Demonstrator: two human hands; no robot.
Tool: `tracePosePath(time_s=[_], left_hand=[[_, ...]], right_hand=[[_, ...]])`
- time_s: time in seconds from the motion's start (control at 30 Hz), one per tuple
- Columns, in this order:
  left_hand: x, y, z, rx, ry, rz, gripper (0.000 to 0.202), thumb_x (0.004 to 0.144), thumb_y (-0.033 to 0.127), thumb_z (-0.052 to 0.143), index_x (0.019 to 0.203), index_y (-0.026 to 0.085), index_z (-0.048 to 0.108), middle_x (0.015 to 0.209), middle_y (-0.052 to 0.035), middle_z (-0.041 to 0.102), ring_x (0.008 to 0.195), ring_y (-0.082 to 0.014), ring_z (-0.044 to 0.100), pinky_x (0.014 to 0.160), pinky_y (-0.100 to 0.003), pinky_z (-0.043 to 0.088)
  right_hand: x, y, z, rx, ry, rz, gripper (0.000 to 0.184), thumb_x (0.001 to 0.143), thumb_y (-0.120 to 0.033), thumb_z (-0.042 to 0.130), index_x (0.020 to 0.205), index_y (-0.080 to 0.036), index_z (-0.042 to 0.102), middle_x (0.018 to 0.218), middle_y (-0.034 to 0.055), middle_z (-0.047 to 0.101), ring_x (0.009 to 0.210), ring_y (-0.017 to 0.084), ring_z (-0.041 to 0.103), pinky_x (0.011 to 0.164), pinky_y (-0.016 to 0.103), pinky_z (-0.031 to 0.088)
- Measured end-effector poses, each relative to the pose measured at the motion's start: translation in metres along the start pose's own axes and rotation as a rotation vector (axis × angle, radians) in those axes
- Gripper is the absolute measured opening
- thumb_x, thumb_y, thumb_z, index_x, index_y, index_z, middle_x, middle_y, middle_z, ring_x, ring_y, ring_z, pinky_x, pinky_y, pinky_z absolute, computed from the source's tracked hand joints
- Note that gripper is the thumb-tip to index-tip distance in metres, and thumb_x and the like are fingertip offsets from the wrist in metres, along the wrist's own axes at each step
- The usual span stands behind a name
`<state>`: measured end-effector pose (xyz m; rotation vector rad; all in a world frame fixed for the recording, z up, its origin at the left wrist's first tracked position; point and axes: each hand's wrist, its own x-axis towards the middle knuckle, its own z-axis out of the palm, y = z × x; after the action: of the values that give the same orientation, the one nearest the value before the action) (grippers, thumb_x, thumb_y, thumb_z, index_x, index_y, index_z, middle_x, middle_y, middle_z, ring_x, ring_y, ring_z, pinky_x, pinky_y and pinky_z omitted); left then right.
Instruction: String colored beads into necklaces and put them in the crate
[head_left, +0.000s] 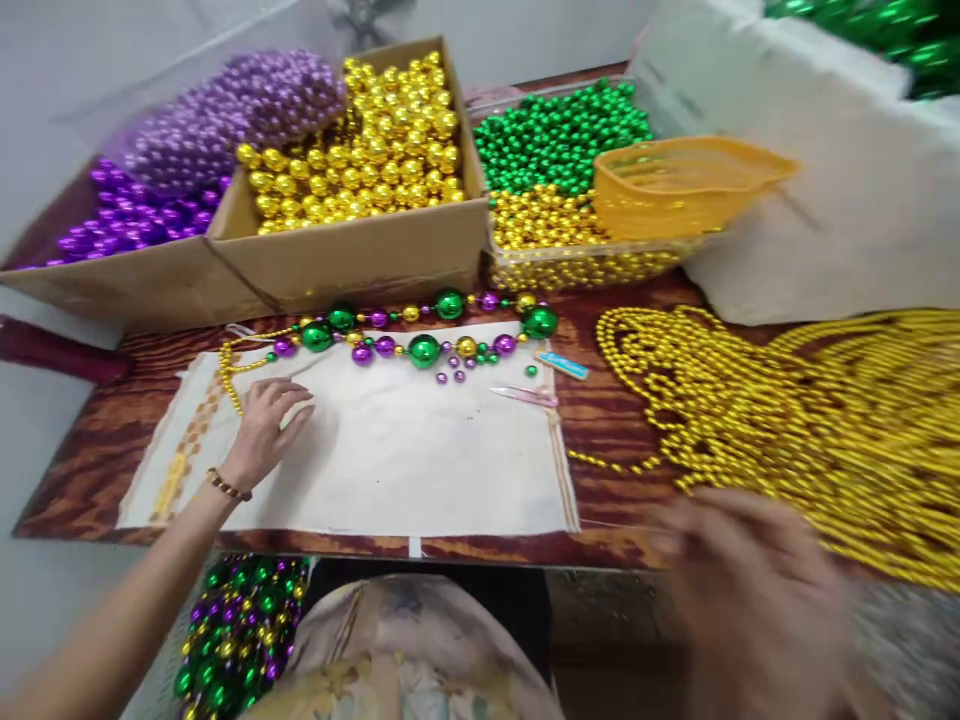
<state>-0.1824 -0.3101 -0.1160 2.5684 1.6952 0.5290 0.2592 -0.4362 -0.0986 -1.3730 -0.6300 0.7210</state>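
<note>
Beaded strand (405, 335) of green, purple and gold lies along the far edge of the white cloth (390, 450). Left hand (266, 425), arm reaching forward, rests flat and loosely spread on the cloth beside the strand's gold end. Right hand (750, 590) is blurred; its grip cannot be told.

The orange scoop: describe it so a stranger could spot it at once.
Look past the white cloth to the clear bin of green and gold beads, right of the cardboard box. The orange scoop rests on those beads, the only see-through orange plastic piece among round beads.
</note>
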Motion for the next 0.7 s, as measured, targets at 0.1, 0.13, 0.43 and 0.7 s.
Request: tracePosePath(time_s=[0.1,0.13,0.43,0.7], left_hand=[[0.044,0.075,0.039,-0.192,0.096,0.154,0.017,0.095,0.028,0.054,0.107,0.021,0.065,0.102,-0.0078,0.069,0.114,-0.0265,0.054,0.098,-0.045,0.039],[0.06,0.103,0.053,-0.225,0.08,0.227,0.017,0.095,0.027,0.055,0.107,0.021,0.065,0.103,-0.0077,0.07,0.117,-0.027,0.053,0.099,-0.046,0.037],[0.156,0.236,0.143,0.036,-0.137,0.375,0.018,0.097,0.026,0.052,0.102,0.019,0.068,0.106,-0.0115,0.068,0.107,-0.0303,0.052,0.083,-0.044,0.037],[0.153,0.232,0.135,-0.472,-0.205,0.157,0.013,0.092,0.021,0.057,0.1,0.017,0.068,0.105,-0.0112,0.069,0.112,-0.0278,0.054,0.092,-0.044,0.039]], right_hand=[[-0.023,0.02,0.027,0.172,-0.191,0.287,0.02,0.073,-0.031,0.08,0.086,-0.021,0.068,0.064,0.001,0.065,0.05,0.012,0.057,0.049,0.025,0.045],[-0.03,0.027,0.033,0.2,-0.236,0.333,0.019,0.076,-0.032,0.078,0.085,-0.021,0.067,0.063,0.0002,0.065,0.049,0.012,0.057,0.049,0.024,0.045],[-0.063,0.062,0.016,0.202,-0.257,0.428,0.019,0.088,-0.037,0.069,0.088,-0.02,0.064,0.062,-0.0022,0.061,0.054,0.01,0.058,0.053,0.02,0.046],[-0.053,0.063,0.013,0.124,-0.206,0.328,0.018,0.088,-0.036,0.067,0.087,-0.018,0.065,0.06,-0.0018,0.06,0.051,0.011,0.056,0.051,0.022,0.048]])
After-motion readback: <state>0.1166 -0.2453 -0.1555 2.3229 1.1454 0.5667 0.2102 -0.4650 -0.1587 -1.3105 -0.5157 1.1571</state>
